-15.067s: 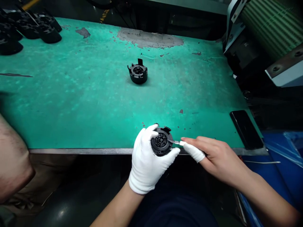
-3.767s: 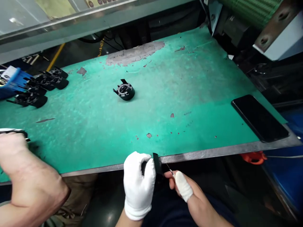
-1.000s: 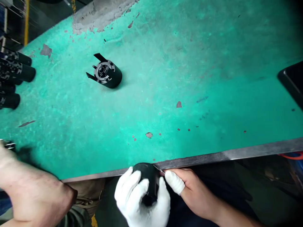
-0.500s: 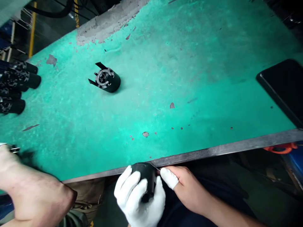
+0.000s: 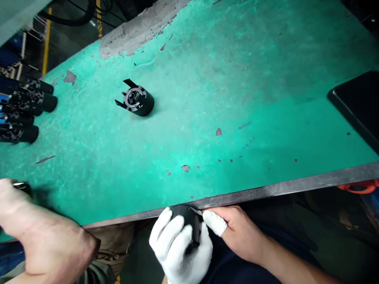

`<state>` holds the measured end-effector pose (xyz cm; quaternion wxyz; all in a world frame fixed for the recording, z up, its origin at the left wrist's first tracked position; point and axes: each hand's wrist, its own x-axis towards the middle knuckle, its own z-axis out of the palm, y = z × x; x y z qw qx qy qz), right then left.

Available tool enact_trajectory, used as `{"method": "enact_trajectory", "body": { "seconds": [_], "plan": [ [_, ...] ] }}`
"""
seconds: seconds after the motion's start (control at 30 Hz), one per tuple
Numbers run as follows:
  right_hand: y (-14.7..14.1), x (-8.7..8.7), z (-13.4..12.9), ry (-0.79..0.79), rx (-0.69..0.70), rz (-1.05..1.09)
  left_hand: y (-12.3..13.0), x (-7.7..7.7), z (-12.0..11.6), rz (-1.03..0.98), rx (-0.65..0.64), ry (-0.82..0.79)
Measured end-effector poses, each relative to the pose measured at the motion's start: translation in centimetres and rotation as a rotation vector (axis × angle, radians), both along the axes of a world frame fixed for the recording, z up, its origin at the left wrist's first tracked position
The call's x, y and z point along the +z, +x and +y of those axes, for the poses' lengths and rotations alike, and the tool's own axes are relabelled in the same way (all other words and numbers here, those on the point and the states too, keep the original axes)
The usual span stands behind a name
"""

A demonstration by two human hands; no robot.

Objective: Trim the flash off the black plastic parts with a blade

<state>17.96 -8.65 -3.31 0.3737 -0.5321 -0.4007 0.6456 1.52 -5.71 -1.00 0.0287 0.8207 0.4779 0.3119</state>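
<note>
The black cylindrical part [image 5: 186, 216] is held at the table's near edge, low and close to the body, perhaps because there it can be turned freely and seen from above. It lies in the white-gloved left hand [image 5: 183, 252], whose fingers are curled over one side while the thumb closes on the other; that wrap probably keeps the part from twisting under a push. The right hand [image 5: 242, 234] pinches a thin blade [image 5: 196, 211] between thumb and forefinger, choked up short, likely for fine control. A white cover [image 5: 214, 223] sits on that thumb, presumably to guard it from the edge. The blade's tip is at the part's rim, though whether it bites or only rests there I cannot tell.

Beyond, a similar black part [image 5: 139, 101] stands alone on the green table [image 5: 251, 106], prongs up, well apart from the hands, so it seems to be out of the way yet within reach. More black parts [image 5: 44, 101] stand clustered at the far left. A dark flat object [image 5: 359, 108] lies on the right side, clear of the working spot. Near left, a co-worker's bare forearm [image 5: 56, 240] rests across the table's edge
</note>
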Motion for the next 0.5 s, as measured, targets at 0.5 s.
{"method": "enact_trajectory", "body": {
  "seconds": [0.5],
  "plan": [
    [-0.34, -0.37, 0.04, -0.01, -0.018, -0.046, -0.13, -0.42, 0.28, -0.018, -0.059, 0.09]
  ]
}}
